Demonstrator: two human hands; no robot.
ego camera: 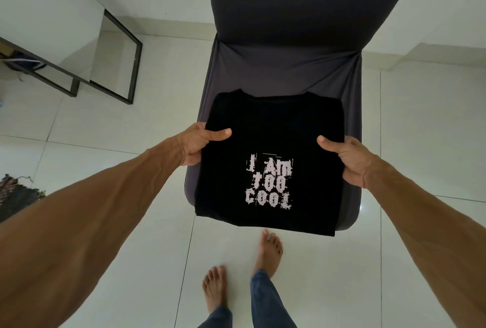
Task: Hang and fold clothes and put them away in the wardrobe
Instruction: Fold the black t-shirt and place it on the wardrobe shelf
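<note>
While you stand at the near edge of the chair (289, 70), you have the folded black T-shirt (273, 125) between both hands, over the grey-covered seat. Your left hand (196, 146) pinches the shirt's left edge: thumb flat on top, the other fingers tucked underneath, out of sight. Your right hand (349, 162) does the same on the right edge, thumb lying across the top and the fingers curled under the cloth. The shirt is a neat rectangle, collar at the far end toward the chair back, and the white print "I AM TOO COOL" faces up at you. Its near edge juts out past the front of the seat, above the pale tiled floor (131, 170). Whether the cloth rests on the seat or hangs just above it, I cannot tell. Your bare feet (269, 251) are on the tiles just near of the chair, with jean cuffs showing. Far left, a black metal frame (115, 51) stands by the wall, well apart from the chair.
</note>
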